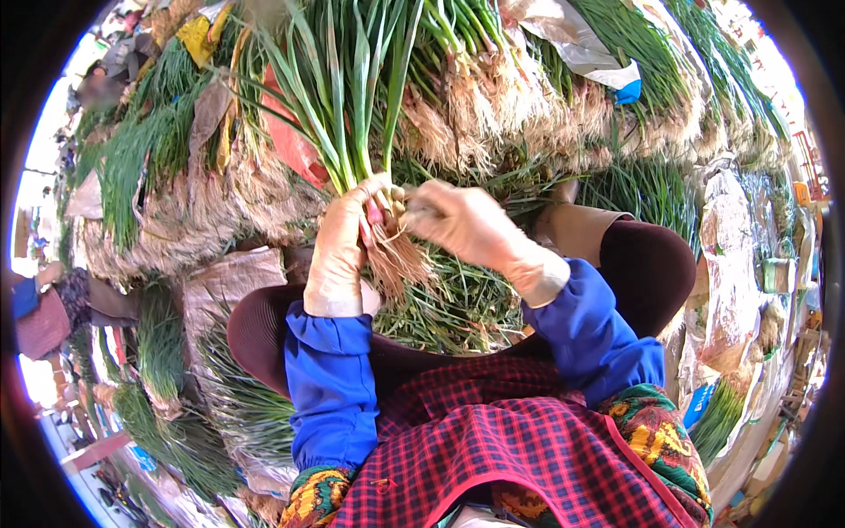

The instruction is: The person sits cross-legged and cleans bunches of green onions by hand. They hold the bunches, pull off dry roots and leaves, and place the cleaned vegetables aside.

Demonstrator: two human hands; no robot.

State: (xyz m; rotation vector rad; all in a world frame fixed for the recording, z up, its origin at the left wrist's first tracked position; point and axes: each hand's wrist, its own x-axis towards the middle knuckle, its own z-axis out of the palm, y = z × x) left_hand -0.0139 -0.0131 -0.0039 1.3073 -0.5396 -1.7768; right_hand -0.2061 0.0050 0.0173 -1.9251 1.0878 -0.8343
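- Plainly, the left hand [343, 233] is clamped around a bunch of spring onions [356, 97], its fingers [373, 187] wrapped about the stalks just above the pinkish-red bases.
- That bunch is held up in front of the person, between the 2 knees; its green leaves fan toward the top of the view, and its pale stringy roots [400, 264] hang toward the lap.
- The right hand [471, 224], slightly blurred, is at the stalk bases from the other side, its fingers bent and close together; whether they pinch a stalk or only brush it, I cannot tell.
- Below the 2 hands, loose green leaves [471, 308] lie in a heap between the legs.
- Beyond the hands, rooted onion bundles [480, 92] are laid in a row, with a red plastic sheet [290, 141] among them at the left.
- A white plastic bag [572, 42] with a blue corner lies on the bundles at upper right; a yellow bag [201, 37] sits at upper left.
- At lower right, a blue packet [700, 403] bears pale marks too small to read, beside more greens [717, 422].
- The person wears blue sleeves [330, 378] and a red-and-navy checked apron [493, 440].
- Near the left edge, part of another person [44, 326] shows, well apart from the bunch.
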